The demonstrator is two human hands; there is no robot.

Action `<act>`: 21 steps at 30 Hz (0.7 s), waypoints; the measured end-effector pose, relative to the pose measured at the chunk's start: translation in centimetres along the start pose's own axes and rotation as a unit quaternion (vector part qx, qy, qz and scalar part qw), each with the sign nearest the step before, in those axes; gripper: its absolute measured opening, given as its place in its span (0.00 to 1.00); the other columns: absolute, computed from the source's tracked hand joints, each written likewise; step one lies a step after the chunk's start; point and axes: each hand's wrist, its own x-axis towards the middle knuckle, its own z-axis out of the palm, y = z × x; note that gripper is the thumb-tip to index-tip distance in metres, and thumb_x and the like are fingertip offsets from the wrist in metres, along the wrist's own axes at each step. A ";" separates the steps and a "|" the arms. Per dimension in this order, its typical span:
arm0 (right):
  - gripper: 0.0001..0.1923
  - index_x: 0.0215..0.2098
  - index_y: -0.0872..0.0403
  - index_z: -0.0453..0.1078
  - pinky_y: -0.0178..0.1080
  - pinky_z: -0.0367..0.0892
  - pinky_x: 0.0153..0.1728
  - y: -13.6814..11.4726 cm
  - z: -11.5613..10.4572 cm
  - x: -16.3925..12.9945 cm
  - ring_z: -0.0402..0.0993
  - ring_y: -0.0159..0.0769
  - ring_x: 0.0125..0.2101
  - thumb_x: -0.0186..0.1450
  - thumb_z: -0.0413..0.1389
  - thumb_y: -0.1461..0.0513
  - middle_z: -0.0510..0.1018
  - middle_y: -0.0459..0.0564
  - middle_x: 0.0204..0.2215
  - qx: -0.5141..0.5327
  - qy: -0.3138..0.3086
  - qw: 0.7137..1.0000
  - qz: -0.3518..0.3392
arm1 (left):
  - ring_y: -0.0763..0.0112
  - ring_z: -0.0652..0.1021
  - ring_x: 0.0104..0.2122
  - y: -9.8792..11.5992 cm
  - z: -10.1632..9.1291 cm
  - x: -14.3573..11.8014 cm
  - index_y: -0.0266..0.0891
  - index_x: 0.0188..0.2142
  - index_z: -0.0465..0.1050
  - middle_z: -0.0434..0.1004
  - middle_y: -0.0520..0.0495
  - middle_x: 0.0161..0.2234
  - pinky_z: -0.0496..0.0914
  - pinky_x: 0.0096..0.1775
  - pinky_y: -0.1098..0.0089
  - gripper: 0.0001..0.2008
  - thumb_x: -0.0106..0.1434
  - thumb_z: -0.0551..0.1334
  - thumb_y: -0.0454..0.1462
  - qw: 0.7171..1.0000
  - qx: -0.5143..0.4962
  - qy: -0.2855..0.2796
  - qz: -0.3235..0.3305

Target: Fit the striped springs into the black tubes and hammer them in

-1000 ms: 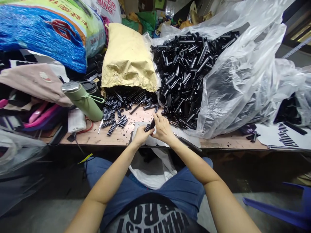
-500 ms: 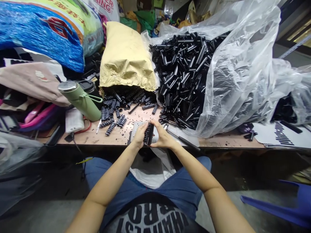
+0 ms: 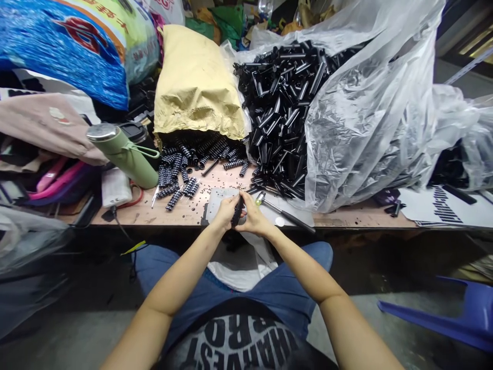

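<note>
Our left hand (image 3: 225,212) and right hand (image 3: 254,217) grasp a black piece (image 3: 238,211) between them; we're apparently squeezing it, and next need even pressure.

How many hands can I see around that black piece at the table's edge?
2: the left hand on the left side of the black piece, and the right hand on its right side. Some fingers are hidden, but no other hand shows.

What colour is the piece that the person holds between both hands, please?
The piece looks black where the fingers leave it visible, best seen in the head view.
</note>
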 end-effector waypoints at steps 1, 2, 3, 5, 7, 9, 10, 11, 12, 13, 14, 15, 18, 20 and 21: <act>0.59 0.66 0.61 0.41 0.53 0.51 0.63 0.2 0.5 -0.1 0.49 0.52 0.64 0.42 0.66 0.63 0.54 0.67 0.62 -0.009 0.005 1.000 0.012 | 0.68 0.77 0.24 -0.5 -0.1 0.2 0.32 0.43 0.73 0.74 0.44 0.29 0.72 0.27 0.67 0.19 0.64 0.58 0.48 0.999 0.037 0.003 0.024; 0.59 0.66 0.62 0.41 0.54 0.52 0.62 0.5 1.0 -0.2 0.49 0.54 0.63 0.42 0.67 0.62 0.55 0.67 0.61 -0.021 0.013 0.999 0.026 | 0.66 0.78 0.28 -1.0 -0.1 0.4 0.33 0.45 0.73 0.75 0.42 0.32 0.73 0.32 0.65 0.19 0.65 0.57 0.46 0.993 0.091 0.010 0.069; 0.59 0.66 0.62 0.42 0.55 0.52 0.62 0.7 1.4 -0.4 0.50 0.55 0.63 0.42 0.66 0.62 0.56 0.68 0.61 -0.035 0.025 0.998 0.042 | 0.64 0.78 0.33 -1.6 -0.2 0.5 0.33 0.48 0.73 0.75 0.41 0.35 0.73 0.37 0.62 0.18 0.65 0.57 0.43 0.978 0.162 0.019 0.132; 0.56 0.66 0.61 0.42 0.57 0.53 0.61 0.9 2.1 -0.7 0.52 0.55 0.61 0.46 0.65 0.61 0.57 0.68 0.60 -0.068 0.052 0.994 0.072 | 0.61 0.75 0.42 -2.7 -0.5 0.5 0.35 0.53 0.71 0.73 0.39 0.41 0.71 0.46 0.59 0.19 0.64 0.57 0.38 0.902 0.331 0.024 0.276; 0.51 0.66 0.60 0.42 0.56 0.55 0.60 1.1 1.8 -1.5 0.54 0.54 0.61 0.51 0.63 0.61 0.58 0.67 0.60 -0.106 0.059 0.989 0.079 | 0.59 0.72 0.45 -3.5 -1.1 0.6 0.35 0.57 0.67 0.71 0.37 0.43 0.69 0.48 0.57 0.21 0.64 0.56 0.34 0.791 0.484 -0.002 0.375; 0.44 0.65 0.60 0.46 0.54 0.57 0.58 1.4 0.3 -2.8 0.56 0.52 0.60 0.56 0.61 0.60 0.60 0.66 0.59 -0.173 0.062 0.979 0.085 | 0.59 0.71 0.44 -3.9 -1.9 0.8 0.32 0.58 0.64 0.71 0.35 0.43 0.70 0.47 0.57 0.21 0.66 0.52 0.31 0.692 0.582 -0.039 0.426; 0.40 0.63 0.60 0.50 0.53 0.59 0.56 1.8 -0.8 -3.6 0.57 0.52 0.58 0.58 0.60 0.59 0.62 0.66 0.58 -0.220 0.067 0.968 0.102 | 0.60 0.72 0.43 -4.0 -2.3 1.0 0.31 0.58 0.63 0.71 0.34 0.43 0.70 0.46 0.58 0.21 0.66 0.50 0.30 0.652 0.611 -0.059 0.444; 0.33 0.60 0.60 0.56 0.53 0.60 0.54 2.1 -2.1 -4.5 0.60 0.52 0.56 0.60 0.59 0.58 0.64 0.66 0.56 -0.273 0.080 0.949 0.137 | 0.60 0.72 0.42 -3.9 -2.8 1.3 0.30 0.59 0.62 0.71 0.34 0.43 0.70 0.45 0.59 0.21 0.67 0.50 0.31 0.619 0.631 -0.078 0.461; 0.25 0.55 0.59 0.62 0.52 0.62 0.51 2.6 -3.4 -5.4 0.63 0.52 0.53 0.63 0.57 0.57 0.67 0.66 0.52 -0.330 0.088 0.921 0.187 | 0.61 0.73 0.41 -3.8 -3.3 1.6 0.29 0.58 0.61 0.71 0.34 0.43 0.70 0.45 0.59 0.20 0.68 0.50 0.31 0.592 0.642 -0.097 0.477; 0.17 0.48 0.58 0.66 0.50 0.63 0.48 2.9 -4.6 -6.2 0.65 0.52 0.50 0.65 0.55 0.57 0.70 0.64 0.48 -0.373 0.075 0.897 0.227 | 0.61 0.73 0.41 -3.6 -3.8 1.9 0.29 0.58 0.61 0.71 0.34 0.42 0.70 0.44 0.60 0.20 0.68 0.49 0.32 0.571 0.649 -0.115 0.490; 0.12 0.43 0.58 0.68 0.48 0.64 0.45 3.2 -5.7 -6.9 0.66 0.51 0.47 0.66 0.53 0.57 0.72 0.63 0.44 -0.400 0.052 0.879 0.254 | 0.62 0.73 0.40 -3.5 -4.1 2.1 0.29 0.58 0.61 0.71 0.35 0.41 0.70 0.44 0.61 0.19 0.68 0.49 0.32 0.553 0.653 -0.132 0.501; 0.11 0.40 0.57 0.68 0.45 0.64 0.42 3.3 -6.6 -7.4 0.68 0.49 0.45 0.67 0.51 0.57 0.74 0.61 0.41 -0.409 0.028 0.871 0.271 | 0.63 0.74 0.40 -3.3 -4.4 2.3 0.30 0.57 0.61 0.72 0.36 0.40 0.70 0.43 0.63 0.19 0.69 0.48 0.31 0.540 0.656 -0.145 0.508; 0.12 0.39 0.54 0.66 0.38 0.62 0.33 2.3 -7.4 -8.1 0.72 0.42 0.35 0.71 0.45 0.56 0.76 0.54 0.33 -0.342 -0.007 0.892 0.295 | 0.64 0.75 0.38 -2.8 -4.9 2.4 0.33 0.57 0.63 0.74 0.37 0.41 0.69 0.42 0.62 0.19 0.68 0.47 0.30 0.521 0.674 -0.140 0.504; 0.15 0.39 0.53 0.65 0.36 0.59 0.30 0.9 -6.8 -8.1 0.72 0.39 0.29 0.73 0.40 0.55 0.75 0.50 0.28 -0.277 0.015 0.911 0.305 | 0.63 0.75 0.40 -2.5 -4.9 2.1 0.35 0.56 0.65 0.75 0.37 0.43 0.67 0.43 0.60 0.18 0.69 0.48 0.32 0.526 0.685 -0.117 0.490; 0.16 0.40 0.52 0.64 0.36 0.59 0.29 0.1 -6.4 -8.0 0.72 0.39 0.28 0.73 0.37 0.55 0.75 0.49 0.26 -0.255 0.030 0.917 0.304 | 0.62 0.74 0.42 -2.4 -4.9 2.0 0.37 0.56 0.65 0.75 0.37 0.44 0.66 0.45 0.58 0.18 0.69 0.48 0.32 0.531 0.688 -0.108 0.483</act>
